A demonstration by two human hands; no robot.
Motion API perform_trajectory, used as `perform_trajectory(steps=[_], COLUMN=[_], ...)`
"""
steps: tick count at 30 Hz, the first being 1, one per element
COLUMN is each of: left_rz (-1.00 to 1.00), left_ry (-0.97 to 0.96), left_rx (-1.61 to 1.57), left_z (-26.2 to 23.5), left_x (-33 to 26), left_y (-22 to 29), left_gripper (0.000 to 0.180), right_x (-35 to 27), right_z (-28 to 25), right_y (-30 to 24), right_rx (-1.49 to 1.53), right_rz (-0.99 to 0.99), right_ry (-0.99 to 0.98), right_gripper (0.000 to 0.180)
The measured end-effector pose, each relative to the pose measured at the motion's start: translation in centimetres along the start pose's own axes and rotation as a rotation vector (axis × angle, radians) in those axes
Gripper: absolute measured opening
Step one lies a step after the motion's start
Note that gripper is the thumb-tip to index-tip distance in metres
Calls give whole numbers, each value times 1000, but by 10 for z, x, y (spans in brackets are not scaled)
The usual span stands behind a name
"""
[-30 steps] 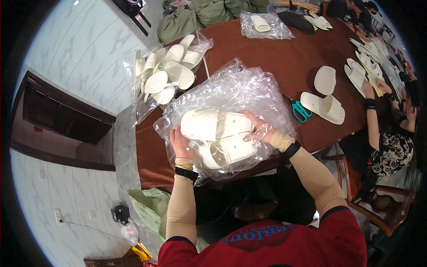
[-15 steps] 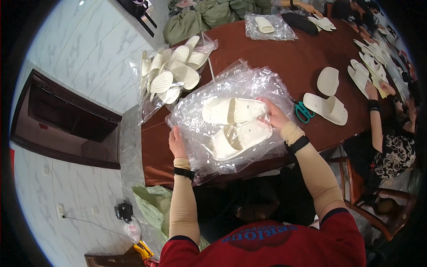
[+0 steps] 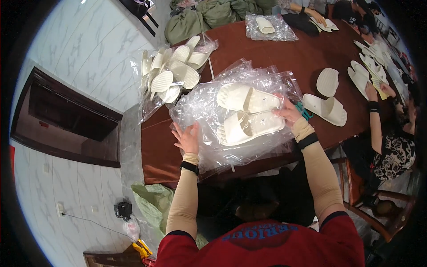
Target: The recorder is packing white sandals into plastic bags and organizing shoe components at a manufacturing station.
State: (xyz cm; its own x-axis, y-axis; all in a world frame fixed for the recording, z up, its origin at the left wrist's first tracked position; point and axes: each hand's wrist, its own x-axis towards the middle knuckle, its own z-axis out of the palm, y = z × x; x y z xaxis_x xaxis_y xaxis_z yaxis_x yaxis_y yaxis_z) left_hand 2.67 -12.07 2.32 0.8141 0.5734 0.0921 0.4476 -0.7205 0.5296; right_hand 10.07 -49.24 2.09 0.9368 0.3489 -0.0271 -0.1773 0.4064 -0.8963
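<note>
Two cream slippers [image 3: 247, 111] lie side by side on a heap of clear plastic bags [image 3: 209, 111] at the near edge of the brown table [image 3: 284, 58]. My right hand [image 3: 288, 112] grips the heel ends of the slippers. My left hand [image 3: 187, 139] lies flat with spread fingers on the plastic at the heap's left side, holding nothing.
A clear bag stuffed with several cream slippers [image 3: 171, 75] stands at the table's left end. Green scissors [image 3: 304, 111] and a loose slipper pair [image 3: 327, 109] lie to my right. Another person's arm [image 3: 376, 122] reaches in at right. A bagged slipper [image 3: 266, 26] sits far back.
My right hand has slid the slipper pair to the right and spread it apart. My left hand has moved off the slippers and now rests flat on the plastic.
</note>
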Motion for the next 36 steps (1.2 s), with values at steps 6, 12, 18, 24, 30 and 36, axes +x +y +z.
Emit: perform_trajectory(steps=[6,12,18,24,30,36], left_rz=[101,153,-19,544,564,545], left_ry=[141,50,-170,399,-138,-26], left_rx=[158,-20,-1003,98,403,406], left_z=[20,9,-19,-20,27,20], left_x=[1,3,21,-17,-20,-21], left_y=[-8,-1,-23,17,-7,-14], left_gripper=[34,33,28,49,60,64], right_x=[12,4,2,8,3,-46], right_z=[-12,-8,19,18,-33,2], right_y=[22,18,6,27,-18,-92], right_rx=[30,-74,170,14,-612,-230], right_rz=[26,-32,118,27,-416,-744], right_ry=[23,106,-32,20,351,834], right_gripper=[74,70,73,67,61,58])
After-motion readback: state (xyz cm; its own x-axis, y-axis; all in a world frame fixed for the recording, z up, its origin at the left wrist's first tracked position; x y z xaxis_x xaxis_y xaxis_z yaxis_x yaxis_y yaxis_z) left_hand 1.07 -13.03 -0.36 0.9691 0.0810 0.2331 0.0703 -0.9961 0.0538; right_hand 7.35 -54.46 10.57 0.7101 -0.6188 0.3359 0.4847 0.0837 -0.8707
